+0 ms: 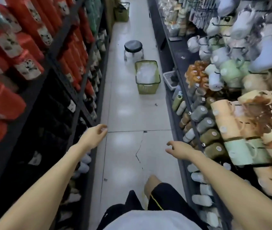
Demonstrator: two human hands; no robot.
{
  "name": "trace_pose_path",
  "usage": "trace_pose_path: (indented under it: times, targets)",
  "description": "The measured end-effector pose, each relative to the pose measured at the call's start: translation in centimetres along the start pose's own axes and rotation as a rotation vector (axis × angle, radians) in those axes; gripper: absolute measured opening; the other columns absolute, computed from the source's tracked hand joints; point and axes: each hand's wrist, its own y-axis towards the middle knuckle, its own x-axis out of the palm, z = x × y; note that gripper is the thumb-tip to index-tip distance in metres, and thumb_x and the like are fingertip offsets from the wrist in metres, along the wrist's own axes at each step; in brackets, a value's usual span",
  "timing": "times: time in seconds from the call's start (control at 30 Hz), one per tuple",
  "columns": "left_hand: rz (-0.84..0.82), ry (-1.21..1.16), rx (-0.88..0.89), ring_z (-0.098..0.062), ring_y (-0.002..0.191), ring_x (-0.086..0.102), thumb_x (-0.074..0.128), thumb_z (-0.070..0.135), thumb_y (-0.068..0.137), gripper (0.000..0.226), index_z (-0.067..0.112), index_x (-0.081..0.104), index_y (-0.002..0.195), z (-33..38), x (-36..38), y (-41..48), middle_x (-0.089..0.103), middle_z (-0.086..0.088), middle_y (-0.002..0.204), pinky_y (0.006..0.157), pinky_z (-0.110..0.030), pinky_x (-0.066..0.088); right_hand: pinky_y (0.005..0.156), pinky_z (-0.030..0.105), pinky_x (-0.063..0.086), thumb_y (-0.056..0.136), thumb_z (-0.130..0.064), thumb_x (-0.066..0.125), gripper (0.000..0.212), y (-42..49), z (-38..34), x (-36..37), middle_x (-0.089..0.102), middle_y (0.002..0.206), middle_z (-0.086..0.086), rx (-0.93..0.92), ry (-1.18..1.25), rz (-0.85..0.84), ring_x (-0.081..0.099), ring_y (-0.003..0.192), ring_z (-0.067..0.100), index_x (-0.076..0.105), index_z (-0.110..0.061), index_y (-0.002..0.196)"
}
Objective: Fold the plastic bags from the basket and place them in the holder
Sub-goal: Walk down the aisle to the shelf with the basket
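A green mesh basket (147,87) stands on the aisle floor ahead, filled with clear plastic bags (146,73). Beside it, under the right shelf, sits a small white basket-like holder (169,78). My left hand (95,134) hangs over the floor near the left shelf, fingers loosely curled and holding nothing. My right hand (177,148) reaches forward near the right shelf, fingers relaxed and empty. Both hands are well short of the green basket.
A round black stool (133,47) stands just beyond the green basket. Another green basket (122,12) sits far down the aisle. Shelves of red packs (24,47) line the left, mugs and cups (231,77) the right. The tiled floor (128,146) has a crack.
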Motion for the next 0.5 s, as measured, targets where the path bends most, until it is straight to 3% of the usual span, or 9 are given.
trace_pose_path:
  times: [0.3,0.5]
  targets:
    - [-0.022,0.083,-0.01,-0.025,0.112,0.06,0.045,0.034,0.1,0.041,0.016,0.051,0.136,7.7,-6.4,28.1,0.063,-0.007,0.126,0.095,-0.035,0.047,0.091,0.032,0.042,0.099,-0.045,0.043,0.053,23.2,1.9,-17.4,0.052,0.138,0.007,0.024,-0.026,-0.069,0.052,0.122,0.024,0.039,-0.016,0.143]
    - [0.04,0.022,-0.015,-0.028,0.111,0.061,0.046,0.031,0.1,0.039,0.014,0.052,0.134,13.3,-12.7,43.3,0.063,-0.009,0.125,0.089,-0.035,0.049,0.097,0.034,0.04,0.1,-0.043,0.04,0.052,37.4,-0.6,-30.0,0.047,0.143,0.009,-0.014,-0.083,-0.102,0.046,0.128,0.028,0.038,-0.016,0.144]
